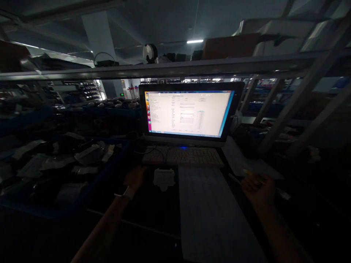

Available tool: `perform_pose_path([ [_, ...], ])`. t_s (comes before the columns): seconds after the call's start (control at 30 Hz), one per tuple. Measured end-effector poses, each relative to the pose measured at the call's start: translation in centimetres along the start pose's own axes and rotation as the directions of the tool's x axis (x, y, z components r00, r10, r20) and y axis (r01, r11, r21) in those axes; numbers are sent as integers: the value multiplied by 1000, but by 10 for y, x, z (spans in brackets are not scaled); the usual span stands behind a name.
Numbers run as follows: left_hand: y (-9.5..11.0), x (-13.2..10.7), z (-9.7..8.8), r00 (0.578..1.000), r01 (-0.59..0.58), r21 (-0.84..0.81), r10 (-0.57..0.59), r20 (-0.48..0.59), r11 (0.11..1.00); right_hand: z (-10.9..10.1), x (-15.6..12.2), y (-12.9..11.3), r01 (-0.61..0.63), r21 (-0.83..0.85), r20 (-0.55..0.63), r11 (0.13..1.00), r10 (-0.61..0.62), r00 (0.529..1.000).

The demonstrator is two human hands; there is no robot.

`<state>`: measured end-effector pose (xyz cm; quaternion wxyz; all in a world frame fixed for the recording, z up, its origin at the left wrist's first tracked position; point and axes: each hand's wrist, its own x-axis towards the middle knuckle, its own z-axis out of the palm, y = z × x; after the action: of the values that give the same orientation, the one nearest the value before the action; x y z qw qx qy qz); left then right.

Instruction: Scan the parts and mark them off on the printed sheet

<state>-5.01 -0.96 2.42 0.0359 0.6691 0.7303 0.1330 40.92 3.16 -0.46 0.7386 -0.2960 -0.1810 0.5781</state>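
In the dim head view, my left hand rests palm down on the dark table, its fingers stretched out near the left end of a keyboard. It seems to hold nothing. To the right of that hand lies a pale, flat plastic part with small tabs. My right hand is closed on a slim yellow pen-like thing, whose exact kind is too dark to tell. Under and between the hands spreads a long white paper sheet, below the keyboard.
A lit monitor stands behind the keyboard. At left sits a blue bin heaped with bagged or labelled dark parts. Another sheet of paper lies at right. Overhead runs a shelf carrying a cardboard box and a tape roll.
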Motion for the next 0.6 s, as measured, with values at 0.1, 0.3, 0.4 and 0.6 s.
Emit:
perform_pose_path([
  [0.1, -2, 6, -9, 1000, -7, 8, 7, 24, 1000, 2, -1, 0, 16, 9, -10, 1000, -16, 1000],
  [0.3, -3, -16, -14, 969, 125, -782, -245, -36, 611, 13, -7, 0, 15, 40, -79, 999, -12, 997],
  [0.4, 2, -35, -6, 929, -19, -999, -369, -28, 28, 15, -8, 0, 12, 47, -81, 999, -8, 997],
  [0.6, 16, -50, 2, 798, -214, -973, -590, -121, -89, 11, -7, 2, 15, 51, -57, 999, -12, 998],
])
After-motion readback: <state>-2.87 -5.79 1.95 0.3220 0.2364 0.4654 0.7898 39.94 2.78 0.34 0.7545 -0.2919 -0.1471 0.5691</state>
